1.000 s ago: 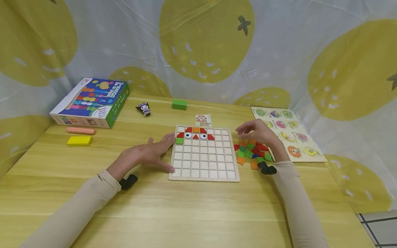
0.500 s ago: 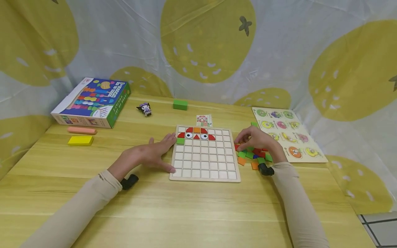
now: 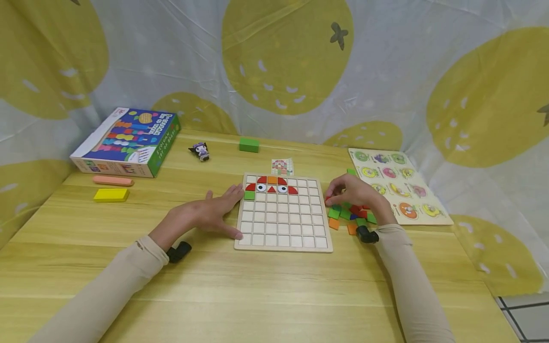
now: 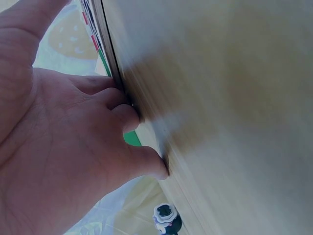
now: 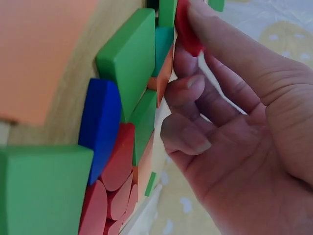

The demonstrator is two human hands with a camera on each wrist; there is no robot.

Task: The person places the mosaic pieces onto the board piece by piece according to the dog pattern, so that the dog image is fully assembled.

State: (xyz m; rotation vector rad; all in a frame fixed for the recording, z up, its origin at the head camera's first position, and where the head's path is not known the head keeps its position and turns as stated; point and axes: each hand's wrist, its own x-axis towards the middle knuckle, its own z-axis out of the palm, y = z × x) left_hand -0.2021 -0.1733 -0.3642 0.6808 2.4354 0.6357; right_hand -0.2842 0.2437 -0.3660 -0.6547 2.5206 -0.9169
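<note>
A square wooden grid board point(image 3: 283, 223) lies flat on the table. Near its top are red, orange and green tiles, with two round eye pieces among them. My left hand point(image 3: 213, 212) touches the board's left edge, its fingers spread and the thumb at the lower left corner. Beside the right edge, my right hand point(image 3: 352, 190) pinches a red tile point(image 5: 187, 30) between thumb and fingers, over a pile of loose tiles point(image 3: 344, 214). The right wrist view shows green tiles point(image 5: 129, 63), a blue one point(image 5: 99, 122) and several red ones close to that hand.
Behind the board lies a small pattern card point(image 3: 281, 166). A fruit puzzle board point(image 3: 416, 200) is at the right. At the back stand a green block point(image 3: 249, 145) and a figurine point(image 3: 200, 151). A toy box point(image 3: 128, 140), pink stick point(image 3: 113, 180) and yellow block point(image 3: 111, 195) occupy the left.
My right hand has come down and toward the front onto the tile pile, and a red tile is now pinched in it. My left hand has stayed at the board's edge.
</note>
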